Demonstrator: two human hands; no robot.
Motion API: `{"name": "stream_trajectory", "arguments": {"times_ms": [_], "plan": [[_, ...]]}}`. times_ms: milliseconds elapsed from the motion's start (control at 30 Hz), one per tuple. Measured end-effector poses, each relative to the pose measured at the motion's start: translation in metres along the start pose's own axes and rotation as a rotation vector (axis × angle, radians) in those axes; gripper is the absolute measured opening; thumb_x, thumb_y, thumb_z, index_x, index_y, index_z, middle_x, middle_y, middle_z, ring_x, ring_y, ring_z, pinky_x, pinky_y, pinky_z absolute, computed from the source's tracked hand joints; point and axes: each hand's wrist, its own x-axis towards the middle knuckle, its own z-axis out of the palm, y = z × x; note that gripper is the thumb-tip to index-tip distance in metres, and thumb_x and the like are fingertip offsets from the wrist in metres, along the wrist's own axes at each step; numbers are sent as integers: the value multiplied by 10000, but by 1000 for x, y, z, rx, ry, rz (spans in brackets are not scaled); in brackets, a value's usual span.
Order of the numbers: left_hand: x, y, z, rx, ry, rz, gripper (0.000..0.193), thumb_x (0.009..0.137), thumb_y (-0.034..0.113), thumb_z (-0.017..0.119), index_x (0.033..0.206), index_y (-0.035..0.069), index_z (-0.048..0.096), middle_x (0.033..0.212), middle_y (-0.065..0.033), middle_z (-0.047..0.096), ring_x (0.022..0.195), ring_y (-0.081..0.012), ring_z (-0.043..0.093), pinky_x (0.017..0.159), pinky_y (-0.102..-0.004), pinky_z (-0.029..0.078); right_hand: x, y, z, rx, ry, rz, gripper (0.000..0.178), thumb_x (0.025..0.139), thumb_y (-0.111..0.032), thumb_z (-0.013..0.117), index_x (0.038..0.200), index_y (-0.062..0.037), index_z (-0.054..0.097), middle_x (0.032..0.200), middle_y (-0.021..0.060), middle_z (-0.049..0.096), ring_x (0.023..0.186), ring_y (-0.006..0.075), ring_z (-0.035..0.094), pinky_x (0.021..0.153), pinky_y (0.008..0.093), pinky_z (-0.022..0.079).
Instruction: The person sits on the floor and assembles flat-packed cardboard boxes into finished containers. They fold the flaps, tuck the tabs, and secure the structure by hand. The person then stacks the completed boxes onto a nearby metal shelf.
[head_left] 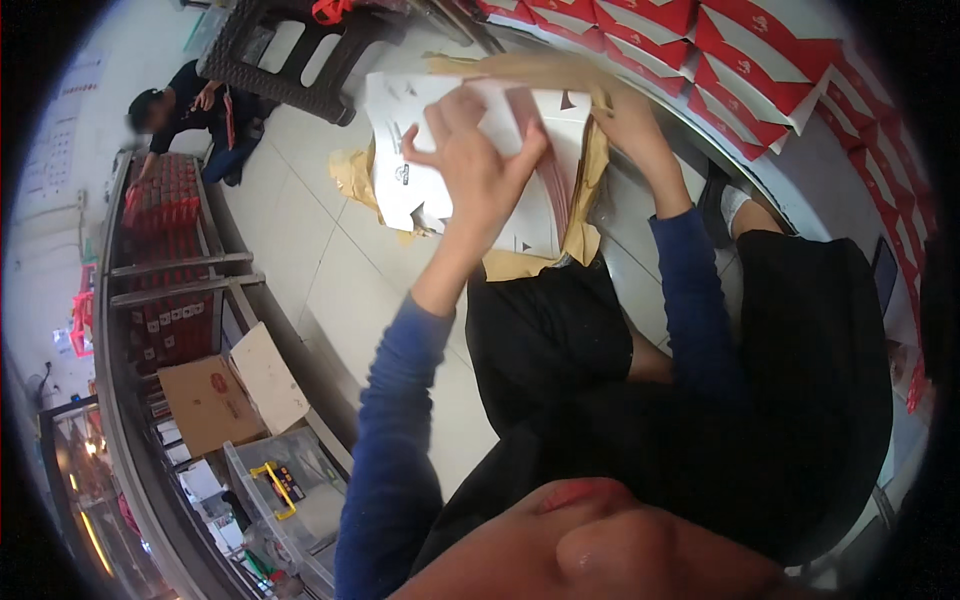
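A stack of flat white printed carton sheets (395, 115) with reddish-brown edges rests at my lap, on torn brown wrapping paper (585, 240). My left hand (470, 155) is over the top sheets, its fingers apart and partly bent, the thumb pointing toward the stack's middle. At the stack's far right edge, my right hand (628, 118) is against the brown paper. Motion smears its fingers, so their grip does not show. Paper also sticks out past the stack's left and far sides.
Red-and-white cartons (750, 60) are piled along the right. A dark plastic stool (300, 55) stands at the far left. Beyond a metal shelf rack (180, 270), a person (190, 110) crouches by red goods. An open cardboard box (210, 400) and clear bin (325, 480) sit lower left.
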Motion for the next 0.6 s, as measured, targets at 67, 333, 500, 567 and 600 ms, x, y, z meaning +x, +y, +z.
{"name": "stream_trajectory", "arguments": {"times_ms": [67, 333, 500, 567, 600], "plan": [[-13, 2, -8, -82, 69, -82, 664, 693, 404, 748, 1095, -45, 469, 1049, -98, 520, 1047, -244, 517, 999, -509, 133, -8, -9, -7, -69, 294, -253, 351, 832, 6, 480, 1164, -14, 593, 1014, 229, 641, 953, 371, 637, 818, 429, 514], [-82, 15, -64, -28, 173, -149, 747, 678, 145, 813, 1193, 4, 292, 1142, -119, 306, 1071, -247, 377, 945, -420, 328, -36, -46, 54, 612, -379, 172, 269, 929, -99, 518, 1176, -25, 594, 1011, 119, 662, 924, 179, 643, 800, 314, 526], [-91, 24, -66, -104, 208, -138, 787, 698, 122, 825, 1234, -22, 266, 1184, -112, 285, 1123, -263, 417, 939, -435, 425, -73, -70, 83, 487, -540, 96, 419, 953, -379, 493, 1115, -14, 621, 975, 194, 675, 918, 345, 645, 869, 379, 486], [-85, 34, -60, -189, 228, -164, 780, 705, 106, 822, 1233, -35, 266, 1195, -114, 271, 1140, -269, 431, 938, -423, 461, -81, -66, 83, 663, -643, 126, 479, 978, -428, 445, 1105, 0, 618, 959, 179, 679, 926, 305, 646, 887, 362, 478], [-83, 37, -57, -239, 241, -182, 779, 707, 98, 820, 1234, -43, 265, 1200, -116, 264, 1146, -271, 438, 937, -414, 475, -82, -64, 84, 853, -745, 246, 566, 1000, -510, 357, 1162, -29, 608, 1032, 152, 662, 990, 247, 608, 933, 336, 447]]}}
